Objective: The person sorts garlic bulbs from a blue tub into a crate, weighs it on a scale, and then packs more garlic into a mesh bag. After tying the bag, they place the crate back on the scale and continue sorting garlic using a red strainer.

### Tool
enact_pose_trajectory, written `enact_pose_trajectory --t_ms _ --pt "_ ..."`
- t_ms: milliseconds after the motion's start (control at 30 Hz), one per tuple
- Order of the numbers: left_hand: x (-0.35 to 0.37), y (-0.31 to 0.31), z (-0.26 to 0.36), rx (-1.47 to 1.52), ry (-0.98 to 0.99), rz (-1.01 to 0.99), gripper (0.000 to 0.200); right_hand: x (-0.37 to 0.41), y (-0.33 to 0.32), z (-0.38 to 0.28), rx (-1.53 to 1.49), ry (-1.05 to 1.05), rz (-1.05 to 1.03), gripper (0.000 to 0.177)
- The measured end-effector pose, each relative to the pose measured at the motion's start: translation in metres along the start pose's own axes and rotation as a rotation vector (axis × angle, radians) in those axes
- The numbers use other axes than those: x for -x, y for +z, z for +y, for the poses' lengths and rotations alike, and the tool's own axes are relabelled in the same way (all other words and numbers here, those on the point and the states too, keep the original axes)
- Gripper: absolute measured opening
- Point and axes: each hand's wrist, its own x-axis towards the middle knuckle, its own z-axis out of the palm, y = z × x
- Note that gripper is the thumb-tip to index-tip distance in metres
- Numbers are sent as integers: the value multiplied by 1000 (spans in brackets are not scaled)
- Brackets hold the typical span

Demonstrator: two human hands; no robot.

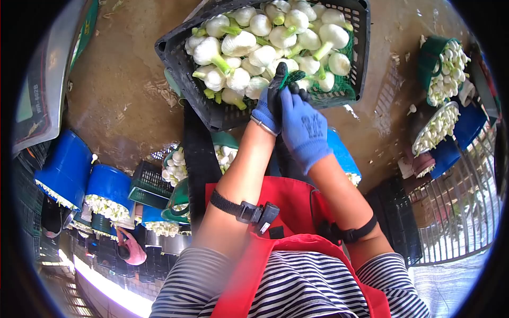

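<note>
A black plastic crate [212, 121] full of white garlic bulbs [241, 43] with short green stems is in front of me. Green netting [343, 91] lies along the crate's right and near sides. My left hand [269, 103], in a blue glove with a black palm, is at the crate's near edge, its fingers closed on a gathered bit of green netting. Against it is my right hand [304, 124], gloved the same way, its fingers pinched at the same netting. The two hands touch, and the fingertips are partly hidden.
Blue buckets [63, 167] of garlic stand at the left, near a green crate [151, 183]. A weighing scale [45, 85] is at upper left. A green tub [430, 63] and a basin [437, 127] of garlic sit at the right. Wet brown floor [127, 69] surrounds the crate.
</note>
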Motion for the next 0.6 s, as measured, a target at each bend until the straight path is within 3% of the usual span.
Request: enact_pose_trajectory --t_ms 33,100,167,233,300,333,400,433,467,500,567,600 --pt "-1 1 0 -50 4 87 42 13 0 1 -4 8 4 30" --pt "1 0 -1 -172 86 162 45 41 -5 15 -342 -97 199 44" --pt "1 -8 0 -196 122 127 39 68 -12 45 -463 -101 370 57" --pt "21 10 -7 -288 163 240 40 89 -8 82 -681 189 653 67" --pt "33 15 -7 -301 170 204 40 84 -22 103 -445 452 613 79" --pt "37 17 -5 -303 185 166 40 76 -26 109 -512 570 484 91" --pt "49 26 -4 -298 156 149 40 47 -13 121 -486 392 498 99" --pt "57 30 -5 -281 123 142 40 28 -10 123 -207 252 583 99" --pt "63 34 -6 -309 130 172 40 6 -10 123 -256 194 646 103" --pt "66 33 -7 -319 120 186 40 -10 -17 113 -350 203 690 82" --pt "60 31 1 -382 107 178 36 -42 -13 118 -324 -98 583 49" --pt "55 22 6 -427 60 114 35 -40 -12 114 -437 -127 559 42"
